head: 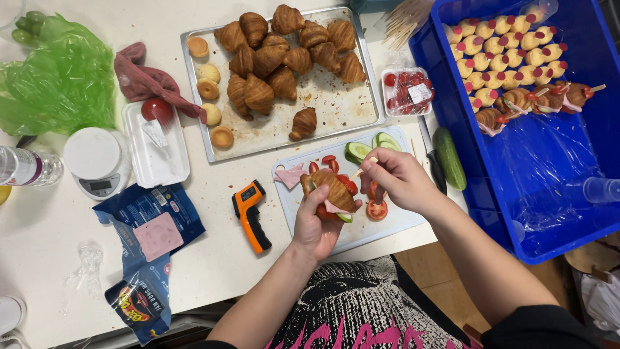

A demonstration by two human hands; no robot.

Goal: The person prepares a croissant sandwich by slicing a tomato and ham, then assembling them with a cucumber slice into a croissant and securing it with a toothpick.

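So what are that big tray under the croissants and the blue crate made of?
The baking tray looks like bare metal, probably aluminium: dull silver sheen, raised rim, baked-on brown stains. The blue crate looks like moulded plastic: uniform glossy colour, thick rounded rim; a clear film seems to line its inside.

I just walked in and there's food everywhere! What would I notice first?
Probably the metal tray at the top, piled with golden croissants. Next, the big blue crate on the right, holding rows of small skewered rolls. In the middle, over a white cutting board, the left hand holds a filled croissant sandwich while the right hand pushes a wooden skewer into it.
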